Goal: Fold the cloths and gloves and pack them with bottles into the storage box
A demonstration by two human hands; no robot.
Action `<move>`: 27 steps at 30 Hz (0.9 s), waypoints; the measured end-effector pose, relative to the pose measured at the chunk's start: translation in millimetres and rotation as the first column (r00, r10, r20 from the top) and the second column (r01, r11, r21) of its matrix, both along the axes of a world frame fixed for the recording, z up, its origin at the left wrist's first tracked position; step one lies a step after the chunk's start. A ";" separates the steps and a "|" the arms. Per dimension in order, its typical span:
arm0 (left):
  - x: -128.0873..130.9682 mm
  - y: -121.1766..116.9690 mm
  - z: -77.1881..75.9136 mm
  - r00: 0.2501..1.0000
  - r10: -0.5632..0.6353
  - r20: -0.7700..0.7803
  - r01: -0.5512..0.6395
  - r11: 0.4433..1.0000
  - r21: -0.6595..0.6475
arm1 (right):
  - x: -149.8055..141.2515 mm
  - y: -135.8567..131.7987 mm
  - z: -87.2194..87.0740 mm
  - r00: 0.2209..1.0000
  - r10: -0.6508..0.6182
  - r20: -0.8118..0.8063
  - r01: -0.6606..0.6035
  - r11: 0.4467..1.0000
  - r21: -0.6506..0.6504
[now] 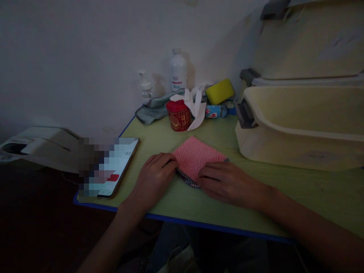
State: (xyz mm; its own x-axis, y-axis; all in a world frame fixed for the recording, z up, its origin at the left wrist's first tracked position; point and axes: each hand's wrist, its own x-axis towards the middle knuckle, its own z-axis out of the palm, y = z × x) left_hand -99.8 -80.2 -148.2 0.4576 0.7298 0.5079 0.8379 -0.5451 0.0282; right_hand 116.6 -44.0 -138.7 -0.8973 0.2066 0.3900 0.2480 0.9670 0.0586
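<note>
A folded pink cleaning cloth (pixel 196 155) with a waffle-like texture and a black-and-white checked edge lies on the green tabletop, one corner pointing away from me. My left hand (pixel 157 176) is closed at its left corner, thumb and fingers pinching the edge. Over the near right side, my right hand (pixel 227 182) has its fingers curled together on the cloth, hiding part of that edge. Left of my left hand lies a phone (pixel 119 167) with a lit screen, partly blurred out by blocks.
Behind the cloth stand a red tissue holder (pixel 179 115) with white tissue, a grey cloth (pixel 153 108), a white bottle (pixel 178 70), a pump bottle (pixel 146 89), a yellow sponge (pixel 220 91) and a small blue-labelled bottle (pixel 216 111). An open cream storage box (pixel 284 148) fills the right.
</note>
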 end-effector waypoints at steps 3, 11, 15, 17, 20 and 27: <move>-1.8 2.5 1.0 1.000 0.003 -0.026 -0.002 1.000 0.029 | 0.1 0.0 0.0 1.000 0.002 0.002 -0.002 1.000 -0.025; -4.9 5.1 7.6 0.988 0.070 -0.134 -0.059 0.995 0.084 | 0.3 -0.2 -0.3 1.000 -0.010 -0.027 0.008 0.998 -0.054; -7.6 8.0 12.7 0.979 0.063 -0.195 -0.038 0.991 0.129 | 1.5 0.4 -2.4 0.999 -0.017 -0.050 0.013 0.997 -0.071; -8.2 9.8 13.9 0.975 0.069 -0.212 -0.041 0.990 0.134 | 2.1 0.3 -3.1 0.998 -0.025 -0.055 0.021 0.996 -0.086; -7.3 10.9 13.8 0.971 0.076 -0.228 -0.052 0.993 0.108 | 2.7 0.2 -2.8 0.997 -0.041 -0.062 0.034 0.993 -0.115; -10.7 1.1 4.1 0.975 0.038 -0.217 -0.039 0.999 -0.002 | 1.7 1.2 -0.8 1.000 0.016 -0.011 -0.017 0.993 -0.116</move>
